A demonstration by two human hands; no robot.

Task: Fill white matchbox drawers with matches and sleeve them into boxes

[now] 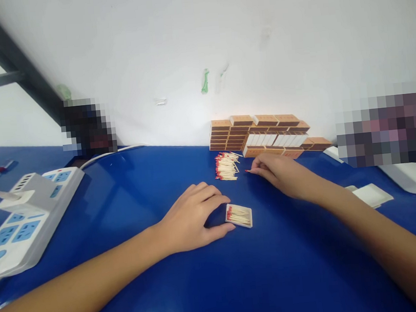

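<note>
A small white matchbox tray (pixel 251 219) holds several red-tipped matches on the blue table. My left hand (pixel 198 217) rests at its left end, thumb and index finger spread around the tray's left corners. Farther back, a loose pile of red-tipped matches (pixel 226 166) lies on the table. To the right of the pile, my right hand (pixel 276 171) pinches a match (pixel 247 171), its red head sticking out to the left of the fingertips. Behind the hands, stacked matchboxes (pixel 228 137) stand against the wall, with several white trays (pixel 289 140) among them.
White power strips (pixel 56 210) with a plug and cables lie on the left. Flat white pieces (pixel 371 195) lie beyond my right forearm, with a white object (pixel 412 180) farther right. The white wall (pixel 168 47) bounds the blue table (pixel 151 181) at the back.
</note>
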